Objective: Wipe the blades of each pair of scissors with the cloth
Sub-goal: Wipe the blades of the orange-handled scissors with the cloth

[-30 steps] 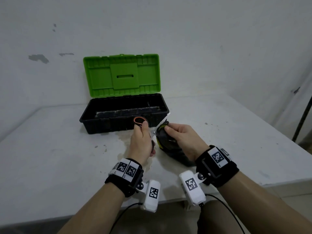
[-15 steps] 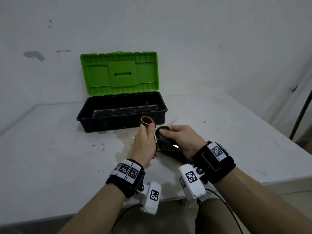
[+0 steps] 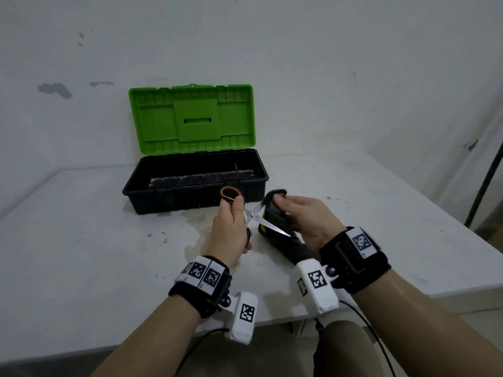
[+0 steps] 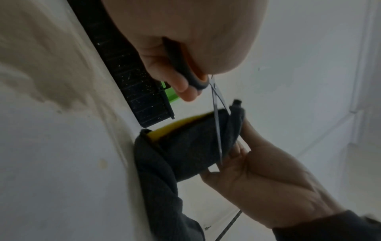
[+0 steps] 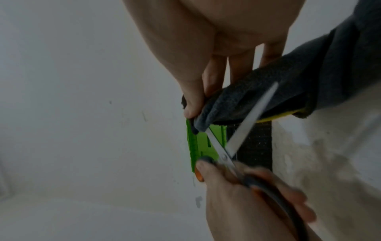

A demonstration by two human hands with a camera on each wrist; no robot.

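1. Between the two hands, above the table [image 3: 81, 240], a pair of scissors [image 3: 255, 216] is held with its blades spread apart in a V.
2. The left hand [image 3: 231, 229] grips the scissors by the handles, fingers curled round the dark grey and orange grips; one orange-lined loop [image 3: 230, 194] sticks out above its thumb.
3. The right hand [image 3: 304, 216] pinches a dark grey cloth [image 3: 275, 213], thumb on top and fingers beneath, just to the right of the left hand.
4. One blade [image 5: 214, 143] runs from the pivot up into the folded end of the cloth, right under the right thumb, and is partly wrapped by it.
5. The other blade [image 5: 253, 115] lies bare across the face of the cloth, its tip pointing toward the right palm.
6. A yellow edge [image 4: 175, 125] shows on the underside of the cloth, and the rest of the cloth hangs down from the right hand to the table below the right wrist.
7. Beyond both hands, on the far side of the scissors, an open toolbox [image 3: 196, 183] with a black tray and a raised green lid [image 3: 190, 118] sits on the table.
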